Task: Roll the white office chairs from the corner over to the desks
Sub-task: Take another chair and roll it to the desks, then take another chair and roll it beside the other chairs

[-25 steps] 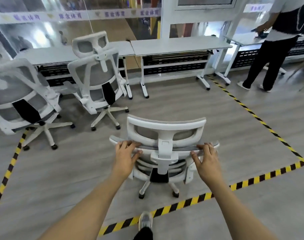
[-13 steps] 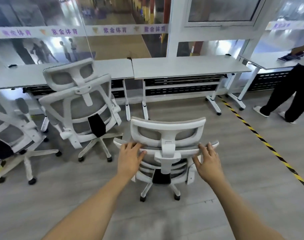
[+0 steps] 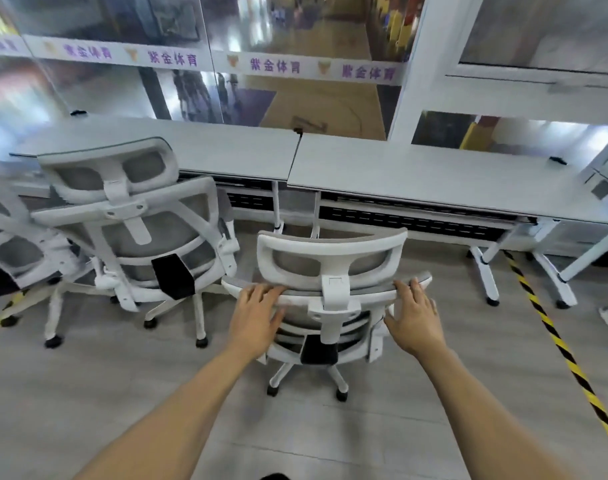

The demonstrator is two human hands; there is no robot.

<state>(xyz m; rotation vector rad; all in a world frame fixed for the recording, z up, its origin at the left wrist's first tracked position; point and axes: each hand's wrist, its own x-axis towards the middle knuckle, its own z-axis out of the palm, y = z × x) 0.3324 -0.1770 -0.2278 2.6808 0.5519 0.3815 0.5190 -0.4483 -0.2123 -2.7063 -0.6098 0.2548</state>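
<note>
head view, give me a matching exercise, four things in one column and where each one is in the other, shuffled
Things:
1. left hand
2. right hand
3. second chair
4. striped tape

Places:
A. on the floor at the right
B. on the pushed chair's back, left of its centre post
C. parked at the left desk
D. on the pushed chair's back, right of its centre post

Pairs: 1-B, 2-D, 3-C, 4-A
</note>
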